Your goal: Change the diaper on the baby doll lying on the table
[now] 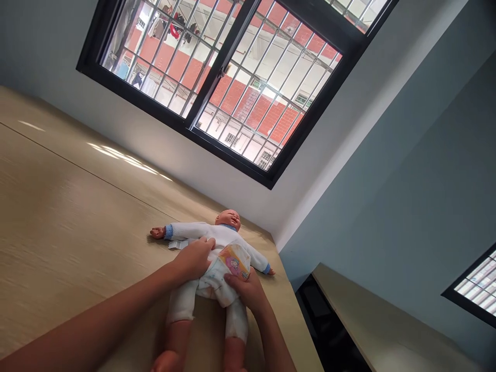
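A baby doll (229, 221) lies on its back on the wooden table, arms spread, in a white long-sleeved top (220, 235) with blue cuffs. Between its legs and over its belly is a white diaper (215, 284), its front band printed with a colourful cartoon. My right hand (250, 292) grips the diaper's right side, thumb on top and fingers mostly hidden underneath. At the doll's waist on the other side, my left hand (197, 258) is closed on the diaper's edge; its fingertips are partly hidden. A pale side flap (180, 244) sticks out beyond my left hand.
The table (77, 217) runs along the wall, with a seam across it and sunlit streaks near the back. A black-framed barred window (189, 126) is above. At lower right, past the table's edge, stands another wooden surface (364, 310) with a dark side.
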{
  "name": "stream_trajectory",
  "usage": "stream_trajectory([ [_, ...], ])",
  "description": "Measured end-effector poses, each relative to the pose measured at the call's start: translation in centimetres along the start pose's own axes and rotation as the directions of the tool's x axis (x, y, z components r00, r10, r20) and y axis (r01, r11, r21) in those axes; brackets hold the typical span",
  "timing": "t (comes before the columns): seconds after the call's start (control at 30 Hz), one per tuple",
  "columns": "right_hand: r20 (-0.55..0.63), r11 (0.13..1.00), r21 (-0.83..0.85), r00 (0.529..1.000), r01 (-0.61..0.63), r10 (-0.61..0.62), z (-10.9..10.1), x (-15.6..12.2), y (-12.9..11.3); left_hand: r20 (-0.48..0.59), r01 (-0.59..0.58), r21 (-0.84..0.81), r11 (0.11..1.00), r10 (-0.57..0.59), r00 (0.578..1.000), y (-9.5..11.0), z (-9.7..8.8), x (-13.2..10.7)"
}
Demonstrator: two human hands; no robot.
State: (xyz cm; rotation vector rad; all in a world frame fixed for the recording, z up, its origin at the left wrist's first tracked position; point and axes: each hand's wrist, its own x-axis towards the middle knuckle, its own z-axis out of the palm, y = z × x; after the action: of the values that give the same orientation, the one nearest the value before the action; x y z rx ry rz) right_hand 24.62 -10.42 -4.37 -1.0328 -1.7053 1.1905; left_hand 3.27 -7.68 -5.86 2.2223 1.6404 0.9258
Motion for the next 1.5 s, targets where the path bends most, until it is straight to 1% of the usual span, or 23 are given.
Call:
stream_trajectory([
  [0.1, 0.028, 1.0, -0.001, 0.999, 0.021, -0.021, 0.1, 0.1, 0.2, 0.032, 0.015, 0.031, 0.999, -0.016, 0.999, -0.1, 0.0, 0.1],
  [0.2, 0.038, 0.999, -0.013, 0.998, 0.045, -0.045, 0.2, 0.3, 0.2, 0.038, 0.006, 0.049, 0.999, -0.008, 0.999, -0.1, 0.0, 0.1],
  [0.37, -0.004, 0.999, -0.042, 1.0, 0.024, -0.024, 0.2, 0.3, 0.5, 0.042, 0.003, 0.06, 0.998, -0.005, 0.999, 0.0, -0.1, -0.1],
  [0.53, -0.012, 0.996, -0.078, 0.999, 0.037, -0.038, 0.3, 0.4, 0.9, 0.035, -0.013, 0.059, 0.998, 0.011, 0.999, 0.0, -0.2, -0.3],
  [0.7, -0.083, 0.991, -0.132, 0.996, 0.012, -0.023, 0.3, 0.5, 1.4, 0.028, -0.019, 0.096, 0.995, 0.016, 0.999, -0.1, 0.0, -0.2],
  [0.8, -0.099, 0.987, -0.159, 0.994, 0.018, -0.034, 0.4, 0.6, 1.5, 0.016, -0.022, 0.092, 0.995, 0.021, 1.0, -0.4, 0.3, -0.1],
  [0.93, -0.095, 0.983, -0.18, 0.995, 0.025, -0.043, 0.8, 0.5, 1.2, 0.0, -0.026, 0.069, 0.997, 0.026, 1.0, -0.5, 0.5, -0.2],
  [1.1, -0.159, 0.982, -0.187, 0.987, 0.004, -0.034, 1.8, 0.2, 0.5, 0.003, -0.012, 0.047, 0.999, 0.012, 1.0, -0.4, 0.2, -0.6],
  [1.23, -0.141, 0.981, -0.189, 0.988, 0.035, -0.062, 2.2, 0.5, 0.5, -0.004, -0.009, 0.052, 0.999, 0.01, 1.0, -0.3, 0.0, -0.8],
  [1.43, -0.134, 0.985, -0.17, 0.99, 0.013, -0.036, 2.1, 0.8, 0.8, 0.008, -0.002, 0.058, 0.998, 0.001, 1.0, -0.4, -0.2, -0.8],
  [1.5, -0.134, 0.986, -0.164, 0.989, 0.035, -0.057, 2.2, 0.7, 0.8, 0.007, -0.005, 0.067, 0.998, 0.004, 1.0, -0.3, -0.2, -0.7],
])
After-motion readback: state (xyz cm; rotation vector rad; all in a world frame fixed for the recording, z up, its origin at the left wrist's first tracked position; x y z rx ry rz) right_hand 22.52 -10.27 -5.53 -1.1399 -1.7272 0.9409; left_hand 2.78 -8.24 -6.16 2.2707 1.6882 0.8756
